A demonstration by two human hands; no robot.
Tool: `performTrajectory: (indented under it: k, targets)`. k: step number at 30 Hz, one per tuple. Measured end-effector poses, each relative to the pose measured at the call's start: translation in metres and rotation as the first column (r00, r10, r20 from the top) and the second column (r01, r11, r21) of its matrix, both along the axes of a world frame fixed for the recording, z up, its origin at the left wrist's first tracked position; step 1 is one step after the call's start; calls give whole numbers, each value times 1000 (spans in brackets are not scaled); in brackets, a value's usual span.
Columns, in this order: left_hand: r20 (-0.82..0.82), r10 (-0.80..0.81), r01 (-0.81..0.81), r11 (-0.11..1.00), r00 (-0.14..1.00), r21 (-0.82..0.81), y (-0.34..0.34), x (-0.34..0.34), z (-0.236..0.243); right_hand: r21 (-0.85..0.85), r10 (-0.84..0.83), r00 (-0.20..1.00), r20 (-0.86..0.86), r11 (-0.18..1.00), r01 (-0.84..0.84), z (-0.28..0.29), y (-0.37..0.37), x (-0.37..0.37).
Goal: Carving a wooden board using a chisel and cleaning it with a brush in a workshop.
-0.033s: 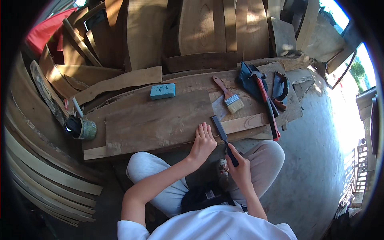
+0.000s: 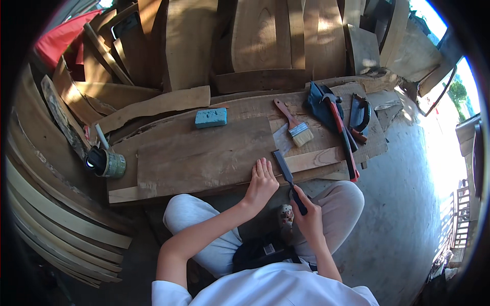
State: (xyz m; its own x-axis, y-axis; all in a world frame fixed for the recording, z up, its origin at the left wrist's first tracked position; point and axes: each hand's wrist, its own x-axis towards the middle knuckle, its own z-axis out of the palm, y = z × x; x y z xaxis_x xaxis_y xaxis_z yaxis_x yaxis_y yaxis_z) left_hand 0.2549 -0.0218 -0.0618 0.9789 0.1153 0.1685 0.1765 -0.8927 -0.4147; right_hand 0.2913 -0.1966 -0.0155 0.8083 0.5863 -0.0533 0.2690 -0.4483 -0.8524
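Observation:
My left hand lies flat, fingers stretched out, on the near right corner of a brown wooden board. In my right hand is a chisel, its dark handle inside my wrapped fingers. The chisel's flat metal blade points away from me, beside the board's right end; whether it touches the wood I cannot tell. Under the board is a pale wooden strip, showing at both ends. A blue block with a pitted surface stands by the board's far edge.
Right of the board lie a paintbrush, a red-and-black hammer, a dark cloth and a small black-framed tool. A tin holding dark items stands at the left. Planks lean behind; curved strips are stacked left.
The whole picture has shifted slightly to the right. My hands, the chisel and the board keep the same places relative to each other.

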Motion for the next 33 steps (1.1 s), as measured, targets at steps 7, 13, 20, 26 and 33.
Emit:
performTrajectory:
  k: [7, 13, 20, 26, 33]
  targets:
    - [29, 58, -59, 998, 998, 31, -12, 2, -5, -38, -9, 1000, 27, 999, 10, 19, -19, -12]
    - [31, 11, -9, 998, 999, -60, 8, 2, 5, -31, -41, 998, -43, 999, 40, 30, -8, -12]
    - [22, -27, 33, 528, 999, -848, 60, -15, 32, -9, -12, 994, 107, 1000, 13, 21, -15, -15]
    - [-257, 91, -225, 798, 962, -559, 117, -67, 30, -54, -36, 997, -70, 998, 32, 28, -16, -19]
    - [-107, -110, 76, 958, 988, -277, 126, -92, 20, 25, 11, 994, 108, 1000, -14, 6, -23, -9]
